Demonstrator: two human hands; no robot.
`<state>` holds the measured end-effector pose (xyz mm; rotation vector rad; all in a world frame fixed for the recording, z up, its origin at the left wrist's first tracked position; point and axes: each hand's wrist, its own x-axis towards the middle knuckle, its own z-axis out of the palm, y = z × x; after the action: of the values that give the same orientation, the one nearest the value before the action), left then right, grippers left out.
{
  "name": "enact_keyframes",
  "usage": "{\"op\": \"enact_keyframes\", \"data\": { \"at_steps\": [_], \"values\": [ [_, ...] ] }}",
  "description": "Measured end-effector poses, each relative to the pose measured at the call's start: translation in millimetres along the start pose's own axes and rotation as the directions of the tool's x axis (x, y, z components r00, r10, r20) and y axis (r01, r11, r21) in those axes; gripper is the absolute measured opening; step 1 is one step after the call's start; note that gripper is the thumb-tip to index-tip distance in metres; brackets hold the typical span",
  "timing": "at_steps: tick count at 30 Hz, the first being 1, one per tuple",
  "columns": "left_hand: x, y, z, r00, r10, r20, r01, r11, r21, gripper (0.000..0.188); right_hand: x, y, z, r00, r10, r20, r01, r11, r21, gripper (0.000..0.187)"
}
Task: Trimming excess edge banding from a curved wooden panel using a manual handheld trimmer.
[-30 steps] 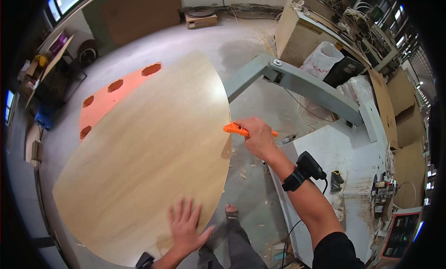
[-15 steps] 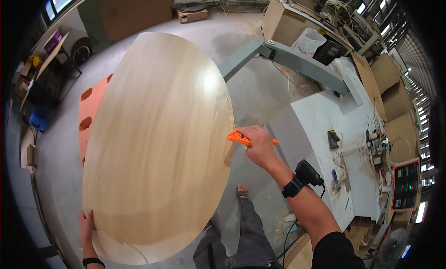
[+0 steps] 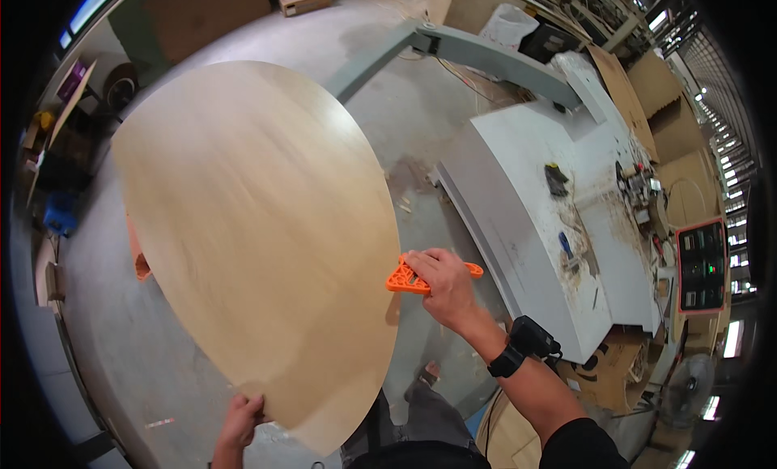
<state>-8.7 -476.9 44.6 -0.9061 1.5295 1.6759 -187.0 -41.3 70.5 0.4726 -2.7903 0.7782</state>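
There lay the wooden board [image 3: 259,226], pale and rounded, spread wide before the person, its tapered end aimed back at the body! At the board's right edge, the right hand [image 3: 449,287] had its fingers wrapped tight around an orange tool [image 3: 406,276], the flat openwork head on the board side, the handle poking out past the fist. That head overlapped the board's rim in view; whether it pressed on the edge was too close to call. Down at the board's near left edge, the left hand [image 3: 241,420] had a pinch on the border, thumb on top, the other fingertips hidden. And from beneath the board's left side peeked a reddish-orange piece [image 3: 138,249]!

Right of the board, well apart, stood a white machine bed [image 3: 518,210], a dark glove-like item [image 3: 556,179] and a blue-handled tool [image 3: 566,246] lying on its dusty top. Past the board's far right side stretched a grey metal arm [image 3: 506,67]. Much farther right of the board sat a red-framed control unit [image 3: 702,267], and toward the board's near right, a cardboard box [image 3: 607,376] beside a fan [image 3: 688,388].
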Motion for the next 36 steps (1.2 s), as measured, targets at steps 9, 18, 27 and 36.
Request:
{"op": "enact_keyframes", "data": {
  "at_steps": [9,18,27,36],
  "values": [
    [54.1,25.2,224.6,0.973,0.216,0.08,-0.165,0.896,-0.412,0.038,-134.1,-1.6,-61.3,0.995,0.093,0.029,-0.091,0.993,-0.076,0.045],
    [66.4,34.0,287.8,0.947,0.321,-0.005,-0.279,0.815,-0.509,0.039,-315.3,-64.8,-60.8,0.856,0.245,0.456,-0.298,0.953,0.047,0.032],
    [39.2,71.5,383.2,0.241,0.744,0.624,-0.682,-0.327,0.654,0.049,-365.7,25.3,-141.1,0.356,0.788,0.503,-0.706,-0.126,0.697,0.031],
    [87.0,61.3,403.1,0.219,0.606,0.764,-0.496,-0.605,0.623,0.036,-417.3,89.4,-206.1,0.209,0.931,0.301,-0.315,-0.227,0.921,0.026]
  ]
}}
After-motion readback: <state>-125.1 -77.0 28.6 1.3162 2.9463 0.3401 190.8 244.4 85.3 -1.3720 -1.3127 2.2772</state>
